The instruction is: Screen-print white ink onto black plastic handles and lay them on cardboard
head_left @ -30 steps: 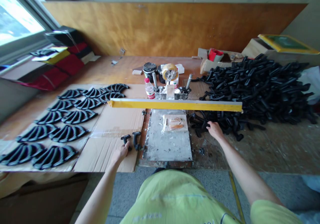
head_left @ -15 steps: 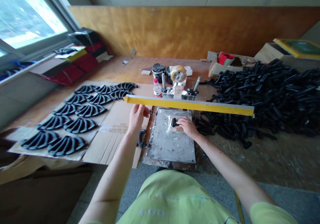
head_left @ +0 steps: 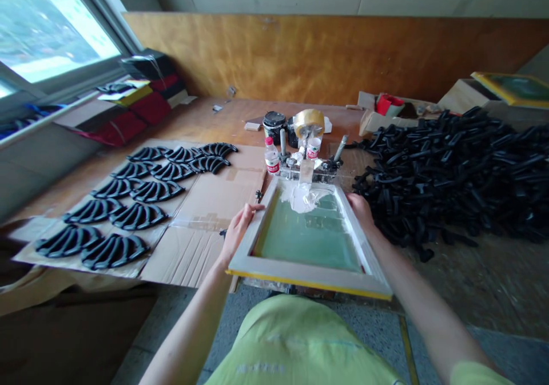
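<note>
Screen frame (head_left: 300, 274) gripped at side rails by left hand (head_left: 239, 230) and right hand (head_left: 359, 209) (fingers curled over wood); level, even pressure advised.

Both our arms reach forward, bare and almost straight, and draw closer together toward the hands. Our left hand (head_left: 237, 230) is closed in a grip with the fingers curled over. Our right hand (head_left: 359, 207) grips likewise, slightly further ahead

A small printing workshop. A screen-printing frame (head_left: 309, 239) sits on a worn wooden bench (head_left: 201, 124). Heaped black plastic handles (head_left: 463, 167) and ink pots (head_left: 273, 125) surround it.
</note>
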The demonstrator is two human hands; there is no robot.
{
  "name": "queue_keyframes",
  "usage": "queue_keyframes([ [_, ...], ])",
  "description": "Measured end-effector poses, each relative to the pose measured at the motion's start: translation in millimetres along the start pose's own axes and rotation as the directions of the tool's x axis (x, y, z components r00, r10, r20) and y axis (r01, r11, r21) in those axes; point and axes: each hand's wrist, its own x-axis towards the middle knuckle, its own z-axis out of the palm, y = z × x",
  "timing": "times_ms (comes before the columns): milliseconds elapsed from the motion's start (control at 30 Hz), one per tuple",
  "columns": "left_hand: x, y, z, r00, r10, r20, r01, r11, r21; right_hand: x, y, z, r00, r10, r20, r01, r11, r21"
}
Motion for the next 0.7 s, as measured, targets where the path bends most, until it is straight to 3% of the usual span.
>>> queue_keyframes([
  [67,-5.7,-25.0,-3.9,0.996,-0.075,0.053,0.073,0.997,0.024,18.0,-4.6,-9.6,0.993,0.026,-0.119,-0.025,1.000,0.011],
  [167,-5.9,-60.4,-0.3,0.990,-0.129,0.063,0.128,0.992,0.012,48.3,-42.7,-2.0,0.973,-0.153,-0.174,0.152,0.988,-0.018],
  [233,-2.7,-78.3,3.9,0.989,-0.138,0.044,0.137,0.990,0.022,63.7,-73.4,12.6,0.959,-0.277,-0.064,0.271,0.959,-0.089],
  [333,1.4,-94.9,6.6,0.991,-0.128,0.031,0.127,0.991,0.051,68.1,-100.9,34.1,0.947,-0.277,0.165,0.306,0.933,-0.188],
  [400,2.7,-100.8,6.1,0.992,-0.121,0.021,0.120,0.991,0.064,56.5,-103.7,41.5,0.928,-0.271,0.257,0.328,0.920,-0.215],
  [467,3.0,-104.2,5.3,0.994,-0.112,0.005,0.112,0.991,0.072,38.1,-99.1,41.1,0.888,-0.344,0.305,0.409,0.893,-0.185],
  [567,3.0,-106.3,4.7,0.994,-0.105,-0.012,0.105,0.991,0.082,15.3,-90.5,29.1,0.755,-0.540,0.372,0.595,0.803,-0.042],
  [633,3.0,-106.2,4.3,0.993,-0.114,-0.005,0.114,0.990,0.087,11.7,-88.1,20.4,0.671,-0.618,0.410,0.655,0.753,0.063],
  [667,3.0,-105.8,3.9,0.993,-0.119,0.004,0.119,0.989,0.089,12.8,-88.0,17.7,0.665,-0.621,0.414,0.649,0.755,0.091],
  [700,3.0,-105.2,3.5,0.992,-0.124,0.014,0.122,0.988,0.090,14.6,-88.4,16.8,0.690,-0.603,0.400,0.623,0.776,0.096],
])
